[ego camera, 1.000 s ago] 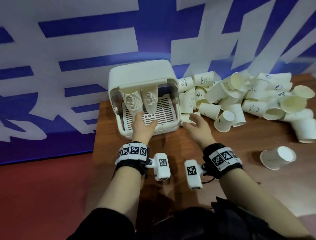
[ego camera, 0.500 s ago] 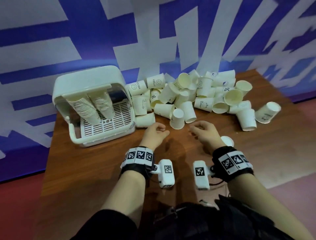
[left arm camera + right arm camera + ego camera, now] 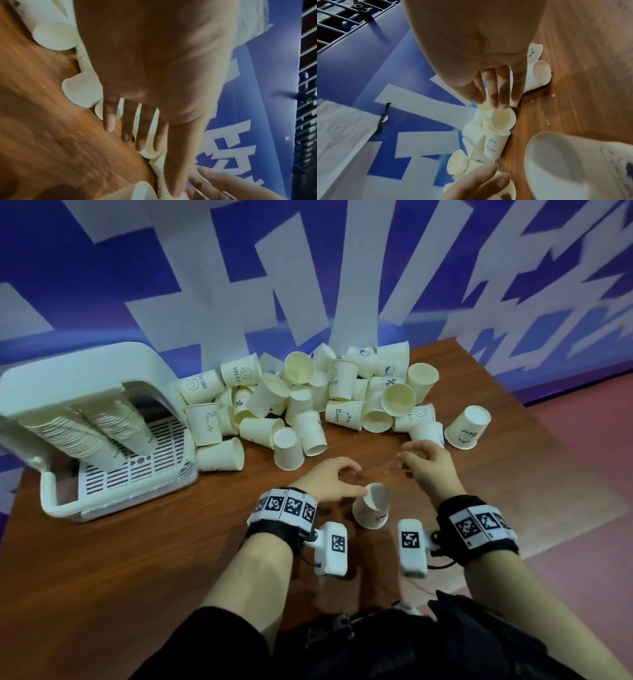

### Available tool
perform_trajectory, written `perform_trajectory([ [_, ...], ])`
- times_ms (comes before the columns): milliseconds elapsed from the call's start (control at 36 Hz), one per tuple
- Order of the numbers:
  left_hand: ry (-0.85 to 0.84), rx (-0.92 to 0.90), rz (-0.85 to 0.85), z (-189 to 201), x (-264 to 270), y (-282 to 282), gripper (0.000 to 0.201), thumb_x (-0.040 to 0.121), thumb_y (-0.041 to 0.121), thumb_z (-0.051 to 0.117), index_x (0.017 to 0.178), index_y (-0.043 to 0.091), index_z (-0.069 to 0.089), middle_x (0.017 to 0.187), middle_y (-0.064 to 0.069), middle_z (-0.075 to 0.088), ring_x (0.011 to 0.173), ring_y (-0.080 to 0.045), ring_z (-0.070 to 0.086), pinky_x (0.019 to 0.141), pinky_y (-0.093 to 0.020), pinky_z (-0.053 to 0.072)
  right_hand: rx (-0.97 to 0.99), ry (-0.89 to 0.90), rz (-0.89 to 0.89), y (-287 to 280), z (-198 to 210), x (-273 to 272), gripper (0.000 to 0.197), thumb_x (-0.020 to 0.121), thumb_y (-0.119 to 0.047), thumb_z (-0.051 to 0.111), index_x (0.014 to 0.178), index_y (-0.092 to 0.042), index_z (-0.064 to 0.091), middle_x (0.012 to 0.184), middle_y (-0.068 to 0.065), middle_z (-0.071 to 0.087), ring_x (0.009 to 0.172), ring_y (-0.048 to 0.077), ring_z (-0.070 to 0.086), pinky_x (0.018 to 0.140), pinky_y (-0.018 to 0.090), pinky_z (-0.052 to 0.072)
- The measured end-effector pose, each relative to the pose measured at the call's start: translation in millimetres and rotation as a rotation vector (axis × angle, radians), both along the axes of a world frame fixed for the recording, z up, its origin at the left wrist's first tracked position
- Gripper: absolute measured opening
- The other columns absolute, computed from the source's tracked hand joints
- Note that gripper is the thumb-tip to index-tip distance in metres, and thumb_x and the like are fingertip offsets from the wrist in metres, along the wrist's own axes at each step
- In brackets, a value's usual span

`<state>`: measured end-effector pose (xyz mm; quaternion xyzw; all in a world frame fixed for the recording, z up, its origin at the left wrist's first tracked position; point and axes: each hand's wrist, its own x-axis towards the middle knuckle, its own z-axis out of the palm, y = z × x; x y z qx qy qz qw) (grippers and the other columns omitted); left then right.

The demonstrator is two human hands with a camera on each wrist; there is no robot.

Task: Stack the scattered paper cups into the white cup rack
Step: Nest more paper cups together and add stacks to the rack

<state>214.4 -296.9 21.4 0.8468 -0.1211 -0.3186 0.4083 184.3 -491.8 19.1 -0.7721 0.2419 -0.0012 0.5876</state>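
On the table [image 3: 102, 559], a cup [image 3: 371, 506] lies between both hands. Left hand [image 3: 329, 479] and right hand [image 3: 428, 463] hover loosely curled, grasping nothing.

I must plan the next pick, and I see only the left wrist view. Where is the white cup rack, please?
Observer: In the head view, the white cup rack stands at the far left, well left of the left hand.
Operator: Does it hold cups already?
Observer: Yes. Two nested stacks of cups lean inside it, under its top.
Operator: Is the right hand holding a cup?
Observer: No. The right hand is empty, with its fingers loosely curled, just in front of the pile of loose cups.
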Motion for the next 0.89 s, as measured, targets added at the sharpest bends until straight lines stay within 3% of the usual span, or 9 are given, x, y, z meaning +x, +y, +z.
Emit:
perform_trajectory([
  [83,0.003,0.090,-0.126,-2.7,3.3,-13.6,0.068,0.078,0.038,0.076,0.137,0.027,0.044,0.139,0.004,0.043,0.129,-0.015,0.040,0.104,-0.030,0.036,-0.052,0.037,-0.077,-20.9,-14.8,3.4,0.012,0.079,-0.018,0.061,0.090,-0.023,0.063,0.093,0.006,0.068,0.081,0.022,0.062,0.084,0.043,0.053],
  [139,0.015,0.152,-0.200,-7.3,6.3,-21.1,0.077,0.075,0.043,0.077,0.140,0.032,0.038,0.146,0.003,0.036,0.135,-0.018,0.033,0.111,-0.040,0.032,-0.094,0.044,-0.118,-28.4,-16.5,5.7,0.016,0.081,-0.016,0.059,0.096,-0.021,0.062,0.101,0.006,0.066,0.086,0.021,0.059,0.080,0.037,0.050],
  [222,0.024,0.258,-0.309,-9.3,10.4,-29.8,0.091,0.071,0.048,0.078,0.145,0.036,0.027,0.152,0.002,0.028,0.139,-0.021,0.024,0.113,-0.047,0.028,-0.149,0.048,-0.171,-40.7,-19.8,10.7,0.031,0.085,-0.013,0.058,0.116,-0.012,0.057,0.106,0.005,0.059,0.090,0.016,0.054,0.078,0.027,0.038],
  [389,0.044,0.361,-0.448,-9.1,17.3,-40.1,0.103,0.069,0.043,0.081,0.149,0.036,0.016,0.152,0.003,0.022,0.139,-0.024,0.020,0.112,-0.048,0.026,-0.232,0.055,-0.220,-57.3,-27.6,28.2,0.046,0.083,-0.019,0.063,0.125,-0.005,0.052,0.119,0.011,0.058,0.104,0.023,0.054,0.082,0.028,0.037],
  [500,0.051,0.331,-0.479,-14.2,21.6,-43.6,0.097,0.070,0.037,0.081,0.146,0.039,0.021,0.151,0.003,0.023,0.137,-0.023,0.023,0.111,-0.048,0.027,-0.263,0.137,-0.201,-65.0,-38.4,44.7,0.064,0.079,-0.028,0.068,0.134,-0.007,0.043,0.129,0.015,0.053,0.120,0.032,0.049,0.096,0.039,0.039],
  [639,0.118,0.241,-0.487,-18.3,28.2,-44.7,0.078,0.074,0.029,0.079,0.140,0.033,0.037,0.140,0.004,0.038,0.127,-0.017,0.038,0.107,-0.037,0.035,-0.274,0.221,-0.158,-71.0,-50.0,61.3,0.073,0.077,-0.034,0.070,0.137,-0.011,0.037,0.132,0.015,0.050,0.122,0.036,0.048,0.099,0.047,0.041],
  [722,0.139,0.168,-0.433,-20.7,30.8,-43.5,0.059,0.075,0.023,0.080,0.127,0.024,0.053,0.126,0.004,0.052,0.115,-0.014,0.049,0.101,-0.033,0.042,-0.254,0.263,-0.155,-70.1,-54.0,66.5,0.080,0.078,-0.034,0.071,0.142,-0.011,0.029,0.137,0.016,0.047,0.125,0.036,0.045,0.102,0.047,0.039],
  [889,0.143,0.089,-0.265,-25.0,31.5,-34.5,0.052,0.075,0.027,0.079,0.121,0.028,0.055,0.123,0.008,0.055,0.113,-0.009,0.051,0.099,-0.026,0.042,-0.220,0.299,-0.154,-68.5,-61.9,62.1,0.077,0.082,-0.022,0.068,0.145,-0.008,0.026,0.139,0.015,0.047,0.126,0.033,0.047,0.100,0.041,0.038],
])
